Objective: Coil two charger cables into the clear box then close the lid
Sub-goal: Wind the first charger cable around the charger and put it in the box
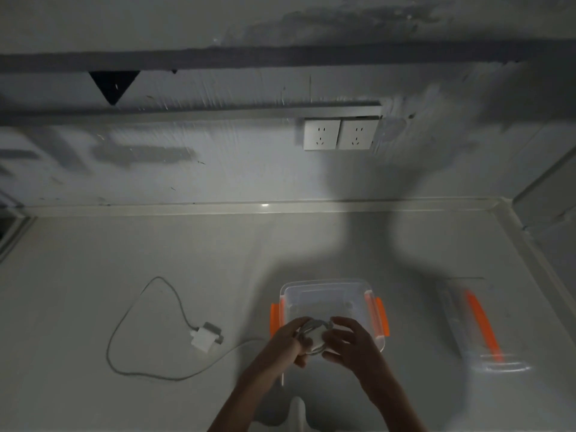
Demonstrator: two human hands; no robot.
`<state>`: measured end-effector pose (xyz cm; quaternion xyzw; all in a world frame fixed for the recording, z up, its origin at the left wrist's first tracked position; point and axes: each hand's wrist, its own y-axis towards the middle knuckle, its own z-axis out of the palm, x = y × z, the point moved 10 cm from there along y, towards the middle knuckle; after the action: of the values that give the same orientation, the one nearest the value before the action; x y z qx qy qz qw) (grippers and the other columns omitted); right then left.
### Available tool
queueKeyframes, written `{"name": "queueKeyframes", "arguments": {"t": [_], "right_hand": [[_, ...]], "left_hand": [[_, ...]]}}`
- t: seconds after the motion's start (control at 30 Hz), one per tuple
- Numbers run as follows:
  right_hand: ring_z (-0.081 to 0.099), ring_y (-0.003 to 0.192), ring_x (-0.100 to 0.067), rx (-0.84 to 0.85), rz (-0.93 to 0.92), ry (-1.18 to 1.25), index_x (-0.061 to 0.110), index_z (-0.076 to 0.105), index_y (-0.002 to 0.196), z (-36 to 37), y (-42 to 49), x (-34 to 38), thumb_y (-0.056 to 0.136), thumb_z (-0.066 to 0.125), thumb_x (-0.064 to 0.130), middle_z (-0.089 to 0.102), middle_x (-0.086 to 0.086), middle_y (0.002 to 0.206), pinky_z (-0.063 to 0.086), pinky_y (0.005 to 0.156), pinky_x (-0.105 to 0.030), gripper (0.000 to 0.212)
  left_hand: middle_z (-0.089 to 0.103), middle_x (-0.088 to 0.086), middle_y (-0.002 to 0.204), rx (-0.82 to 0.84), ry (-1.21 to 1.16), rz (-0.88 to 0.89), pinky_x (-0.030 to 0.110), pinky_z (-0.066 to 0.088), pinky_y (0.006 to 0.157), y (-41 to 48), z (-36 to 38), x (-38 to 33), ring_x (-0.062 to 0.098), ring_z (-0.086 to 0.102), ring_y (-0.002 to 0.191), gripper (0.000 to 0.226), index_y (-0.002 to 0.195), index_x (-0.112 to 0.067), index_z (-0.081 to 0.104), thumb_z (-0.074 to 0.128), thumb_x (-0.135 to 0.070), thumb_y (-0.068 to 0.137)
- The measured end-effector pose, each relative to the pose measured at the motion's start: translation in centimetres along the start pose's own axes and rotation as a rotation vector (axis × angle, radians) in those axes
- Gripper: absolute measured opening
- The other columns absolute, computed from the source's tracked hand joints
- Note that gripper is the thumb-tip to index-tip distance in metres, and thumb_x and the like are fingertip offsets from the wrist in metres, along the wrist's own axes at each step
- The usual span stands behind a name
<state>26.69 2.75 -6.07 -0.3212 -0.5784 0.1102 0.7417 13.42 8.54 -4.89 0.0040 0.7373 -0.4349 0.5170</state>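
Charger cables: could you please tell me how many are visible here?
2. One coiled cable is held by the left hand and right hand over the clear box; one loose cable lies on the counter, left of the box. No others show.

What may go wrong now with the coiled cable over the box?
The coiled cable, gripped by the left hand and right hand over the clear box, may spring open when released and block the lid. The loose cable on the counter runs close to the left hand and may get dragged.
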Motion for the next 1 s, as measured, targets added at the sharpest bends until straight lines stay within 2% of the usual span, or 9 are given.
{"name": "queueKeyframes", "arguments": {"t": [0.17, 0.27, 0.37, 0.53, 0.67, 0.77, 0.83, 0.93, 1.0], "right_hand": [[0.074, 0.085, -0.020, 0.035, -0.043, -0.034, 0.012, 0.059, 0.108, 1.0, 0.2, 0.7, 0.078, 0.075, 0.006, 0.078, -0.011, 0.092, 0.055, 0.069, -0.022, 0.035], [0.072, 0.092, -0.022, -0.004, -0.011, 0.028, 0.007, 0.063, 0.109, 0.8, 1.5, 0.8, 0.079, 0.074, 0.004, 0.076, -0.013, 0.098, 0.056, 0.072, -0.023, 0.032], [0.070, 0.100, -0.029, 0.060, 0.060, 0.104, 0.006, 0.061, 0.113, 1.4, 2.4, 0.8, 0.082, 0.072, 0.008, 0.071, -0.019, 0.108, 0.057, 0.080, -0.030, 0.033], [0.071, 0.096, -0.027, 0.052, 0.035, 0.148, 0.004, 0.061, 0.111, 1.8, 3.2, 0.9, 0.082, 0.072, 0.017, 0.071, -0.019, 0.105, 0.057, 0.079, -0.029, 0.034], [0.068, 0.093, -0.020, 0.042, 0.052, 0.349, -0.002, 0.064, 0.109, 1.6, 4.3, -0.2, 0.088, 0.064, 0.012, 0.069, -0.016, 0.101, 0.057, 0.075, -0.024, 0.025], [0.070, 0.091, -0.017, -0.096, 0.060, 0.392, -0.001, 0.067, 0.109, -1.1, 6.3, -1.3, 0.086, 0.067, 0.009, 0.070, -0.014, 0.101, 0.057, 0.070, -0.021, 0.025], [0.069, 0.092, -0.019, -0.167, 0.124, 0.350, -0.002, 0.067, 0.108, -2.4, 7.9, -2.7, 0.083, 0.070, 0.008, 0.070, -0.014, 0.101, 0.057, 0.067, -0.021, 0.027], [0.068, 0.088, -0.022, -0.184, 0.226, 0.235, -0.004, 0.066, 0.107, -1.8, 10.1, -4.7, 0.082, 0.071, 0.005, 0.071, -0.015, 0.096, 0.057, 0.062, -0.024, 0.027], [0.067, 0.080, -0.021, -0.200, 0.259, 0.205, -0.004, 0.067, 0.101, -0.8, 11.4, -5.7, 0.081, 0.071, 0.002, 0.070, -0.014, 0.087, 0.058, 0.057, -0.025, 0.021]], "left_hand": [[0.062, 0.004, 0.073, -0.037, -0.052, -0.025, 0.021, 0.050, 0.053, 0.7, -1.2, 0.0, 0.009, 0.057, 0.055, 0.049, 0.136, -0.023, 0.047, 0.052, -0.002, 0.092], [0.062, 0.005, 0.075, -0.048, -0.094, 0.022, 0.028, 0.051, 0.061, 0.9, -1.7, -0.8, 0.012, 0.057, 0.061, 0.047, 0.127, -0.034, 0.049, 0.055, -0.006, 0.090], [0.059, 0.007, 0.072, -0.054, -0.075, -0.007, 0.028, 0.048, 0.055, 2.3, -2.2, -1.2, 0.012, 0.053, 0.055, 0.049, 0.133, -0.023, 0.050, 0.051, 0.000, 0.090], [0.055, 0.013, 0.072, -0.010, -0.004, -0.044, 0.025, 0.038, 0.048, 4.0, -2.3, -1.5, 0.013, 0.046, 0.048, 0.055, 0.140, -0.016, 0.046, 0.044, 0.004, 0.089], [0.058, 0.016, 0.100, 0.027, 0.042, -0.035, 0.028, 0.046, 0.061, 4.1, -2.2, -2.2, 0.020, 0.055, 0.073, 0.063, 0.143, -0.030, 0.038, 0.048, -0.011, 0.085], [0.054, 0.012, 0.117, -0.313, 0.211, 0.065, 0.039, 0.049, 0.089, 3.6, -5.5, -3.4, 0.028, 0.059, 0.103, 0.046, 0.136, -0.028, 0.046, 0.049, -0.021, 0.090], [0.051, 0.013, 0.119, -0.473, 0.305, 0.079, 0.042, 0.045, 0.098, 2.9, -7.2, -3.2, 0.031, 0.055, 0.111, 0.041, 0.132, -0.021, 0.046, 0.048, -0.020, 0.092], [0.045, 0.018, 0.130, -0.418, 0.402, -0.024, 0.042, 0.038, 0.104, 3.5, -7.0, -0.9, 0.036, 0.046, 0.121, 0.048, 0.139, -0.017, 0.037, 0.045, -0.015, 0.092], [0.046, 0.017, 0.129, -0.375, 0.393, -0.053, 0.045, 0.044, 0.101, 3.7, -6.4, 0.0, 0.037, 0.050, 0.118, 0.048, 0.138, -0.022, 0.038, 0.040, -0.015, 0.091]]}}
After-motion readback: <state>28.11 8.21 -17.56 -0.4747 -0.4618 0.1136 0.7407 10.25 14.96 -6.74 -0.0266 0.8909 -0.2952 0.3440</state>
